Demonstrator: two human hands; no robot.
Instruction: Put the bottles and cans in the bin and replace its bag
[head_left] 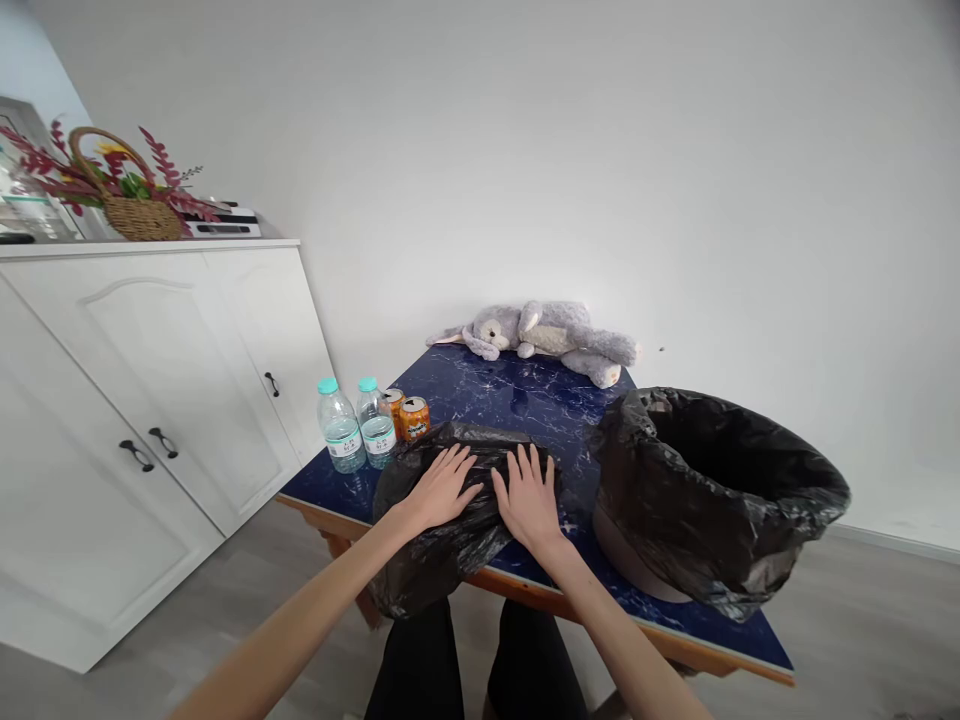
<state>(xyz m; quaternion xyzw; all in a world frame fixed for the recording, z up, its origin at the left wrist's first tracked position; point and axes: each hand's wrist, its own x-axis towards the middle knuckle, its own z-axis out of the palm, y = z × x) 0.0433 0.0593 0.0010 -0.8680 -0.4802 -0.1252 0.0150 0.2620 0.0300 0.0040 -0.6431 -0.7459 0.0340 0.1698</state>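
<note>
A crumpled black plastic bag lies on the blue marbled table, partly hanging over its front edge. Flat on top of the bag rests my left hand, fingers stretched out. Beside it, my right hand also presses on the bag with its fingers spread. To the right stands a trash bin lined with another black bag, its mouth open. Whether anything is inside the bag under my hands cannot be seen.
Two clear bottles with teal caps, one nearer and one farther left, stand beside two orange cans. A grey plush rabbit lies at the table's back. White cabinets on the left carry a flower basket.
</note>
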